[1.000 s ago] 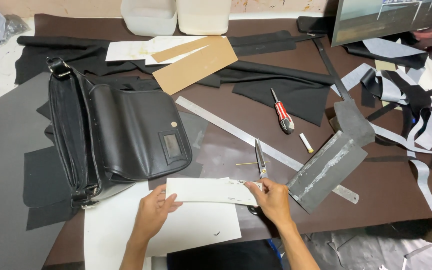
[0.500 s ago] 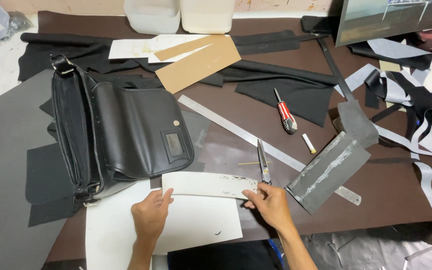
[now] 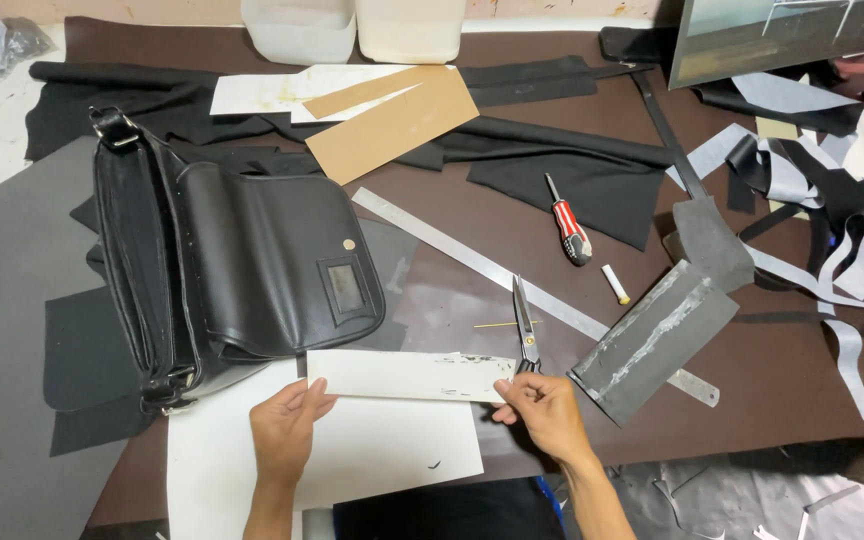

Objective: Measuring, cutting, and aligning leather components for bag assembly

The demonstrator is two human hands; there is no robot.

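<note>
Head-camera view is showing both hands gripping a long white rectangular card strip, which is lying across a larger white paper sheet at the near edge of the brown table. Left hand is pinching the strip's left end, fingers narrow on its near edge. Right hand is pinching the right end, fingers closed around it. Steel scissors are lying just beyond the right hand; a black leather satchel is sitting to the far left.
</note>
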